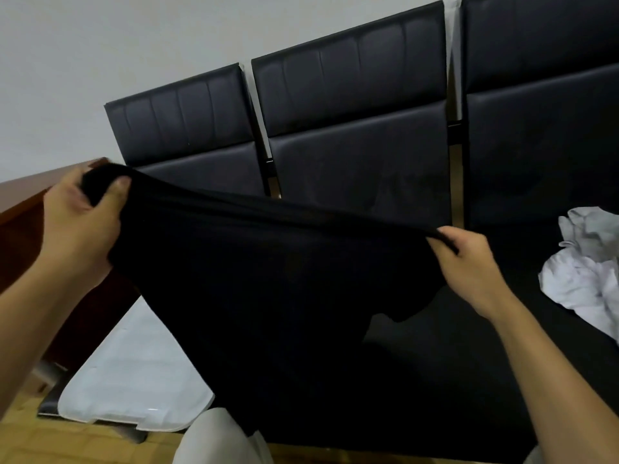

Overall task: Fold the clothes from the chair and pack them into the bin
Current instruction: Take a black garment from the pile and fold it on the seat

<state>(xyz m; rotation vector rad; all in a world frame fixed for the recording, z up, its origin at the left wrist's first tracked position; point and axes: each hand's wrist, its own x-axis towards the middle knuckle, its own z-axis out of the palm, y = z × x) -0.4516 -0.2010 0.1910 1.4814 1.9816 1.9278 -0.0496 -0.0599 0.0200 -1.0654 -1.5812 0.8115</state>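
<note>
A black garment hangs stretched between my two hands in front of a row of black padded chairs. My left hand grips a bunched corner of it at the upper left. My right hand pinches its upper edge at the right. The cloth droops down over the dark seat and hides most of it. A crumpled pile of white and grey clothes lies on the seat at the far right. A translucent white bin sits on the floor at the lower left, partly behind the garment.
A reddish-brown wooden table stands at the left, next to the bin. A white wall rises behind the chairs. Wooden floor shows at the bottom left, and my light-trousered knee is at the bottom middle.
</note>
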